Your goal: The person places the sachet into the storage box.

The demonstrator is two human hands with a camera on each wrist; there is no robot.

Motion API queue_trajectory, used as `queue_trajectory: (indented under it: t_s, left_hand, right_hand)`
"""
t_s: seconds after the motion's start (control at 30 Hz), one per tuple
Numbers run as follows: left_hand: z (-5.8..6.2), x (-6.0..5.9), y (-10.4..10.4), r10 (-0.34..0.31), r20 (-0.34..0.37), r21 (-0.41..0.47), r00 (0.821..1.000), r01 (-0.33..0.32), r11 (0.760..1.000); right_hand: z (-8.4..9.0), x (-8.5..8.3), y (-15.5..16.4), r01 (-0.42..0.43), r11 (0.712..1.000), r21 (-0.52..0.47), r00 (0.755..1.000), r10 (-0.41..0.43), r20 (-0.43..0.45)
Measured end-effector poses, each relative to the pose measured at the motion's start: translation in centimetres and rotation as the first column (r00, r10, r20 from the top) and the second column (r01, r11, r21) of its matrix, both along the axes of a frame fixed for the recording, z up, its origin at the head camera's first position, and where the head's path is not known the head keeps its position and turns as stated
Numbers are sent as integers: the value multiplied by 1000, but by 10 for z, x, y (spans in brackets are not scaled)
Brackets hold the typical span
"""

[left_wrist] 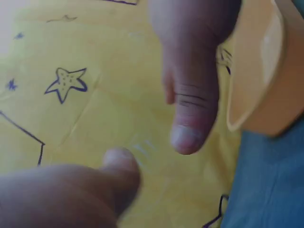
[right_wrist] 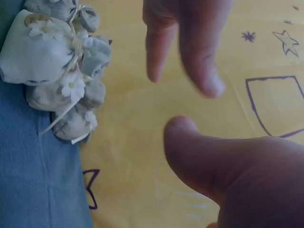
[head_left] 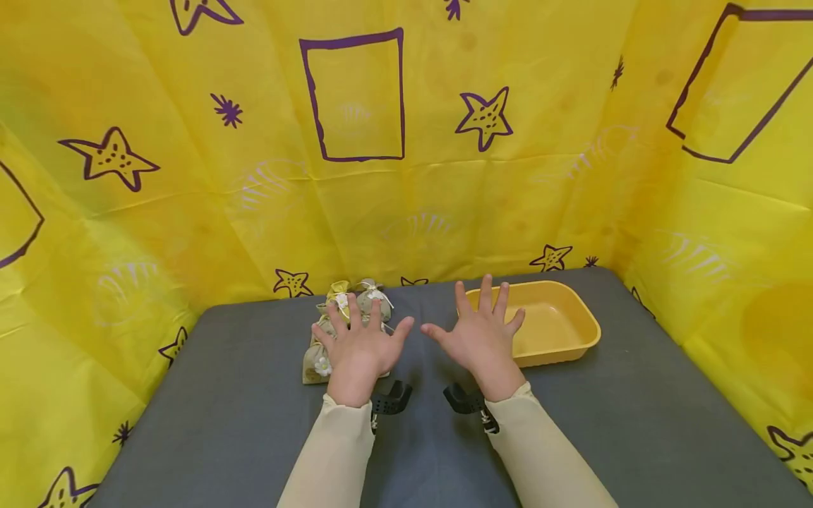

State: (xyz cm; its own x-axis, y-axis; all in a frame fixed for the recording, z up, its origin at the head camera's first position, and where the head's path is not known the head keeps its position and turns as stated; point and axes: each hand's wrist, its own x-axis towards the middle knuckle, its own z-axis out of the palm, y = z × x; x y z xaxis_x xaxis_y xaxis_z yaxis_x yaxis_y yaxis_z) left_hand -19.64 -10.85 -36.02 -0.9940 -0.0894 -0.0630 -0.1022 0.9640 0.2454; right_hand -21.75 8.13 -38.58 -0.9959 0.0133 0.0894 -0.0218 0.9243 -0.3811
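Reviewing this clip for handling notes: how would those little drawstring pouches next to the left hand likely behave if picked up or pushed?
The pouches look like soft cloth gathered at tied necks, so they would probably sag and deform rather than hold shape. Slumped in a heap on the grey mat, they seem unlikely to roll. Their loose strings and small flowers may snag. Weight cannot be judged. Both the left hand and right hand are spread, holding nothing.

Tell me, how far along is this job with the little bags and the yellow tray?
Nothing looks done: the yellow tray is empty, and the small cloth bags sit bunched on the grey table. Nothing is in hand; the left hand and right hand hover with fingers spread. Everything remains.
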Motion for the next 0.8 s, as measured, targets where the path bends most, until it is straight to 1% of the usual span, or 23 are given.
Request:
queue_trajectory:
  t_s: [0.07, 0.1, 0.17, 0.23, 0.3, 0.37, 0.4, 0.43, 0.5, 0.53, 0.57, 0.67, 0.7, 0.73, 0.77, 0.8]
  left_hand:
    - [1, -2, -7, -20, -27, 76, 999, 22, 997]
    - [2, -2, -12, -37, -42, 124, 998, 42, 991]
    - [6, -2, -30, -77, -71, 221, 994, 91, 971]
    - [10, 1, -58, -128, -99, 296, 987, 152, 943]
    - [13, 5, -91, -176, -105, 351, 979, 202, 914]
    - [10, 10, -122, -215, -112, 386, 970, 242, 890]
    - [8, 13, -137, -231, -113, 402, 967, 257, 879]
    - [4, 15, -149, -242, -114, 420, 964, 267, 867]
    - [-5, 19, -170, -247, -99, 462, 964, 264, 846]
    - [-10, 20, -178, -246, -94, 487, 965, 260, 834]
    - [-16, 21, -186, -244, -87, 518, 966, 253, 817]
    - [-35, 22, -200, -242, -70, 617, 968, 232, 752]
    - [-41, 21, -204, -246, -69, 650, 967, 231, 724]
    - [-48, 20, -206, -252, -70, 674, 965, 232, 701]
    - [-54, 20, -208, -260, -72, 699, 963, 235, 676]
    - [-60, 19, -210, -268, -74, 714, 961, 239, 658]
  right_hand:
    - [2, -4, 13, -29, 1000, -12, 1000, 29, -1]
    - [5, -7, 24, -51, 998, -22, 999, 51, -5]
    - [13, -11, 55, -104, 993, -46, 994, 104, -15]
    - [24, -15, 96, -157, 984, -78, 988, 157, -9]
    - [32, -16, 139, -212, 968, -136, 977, 213, -1]
    - [33, -13, 182, -248, 945, -213, 967, 256, 13]
    - [30, -11, 201, -260, 930, -260, 962, 274, 19]
    - [27, -9, 219, -273, 908, -319, 956, 294, 20]
    - [14, -3, 248, -298, 859, -416, 945, 328, 2]
    - [7, 1, 259, -307, 830, -466, 939, 344, -5]
    - [0, 3, 267, -314, 809, -498, 935, 355, -12]
    - [-22, 10, 281, -317, 752, -578, 925, 381, -11]
    - [-29, 11, 283, -315, 727, -610, 919, 394, -6]
    - [-35, 12, 283, -310, 695, -649, 914, 406, -2]
    - [-41, 12, 282, -305, 675, -672, 911, 413, 0]
    - [-46, 12, 281, -304, 642, -704, 905, 425, -4]
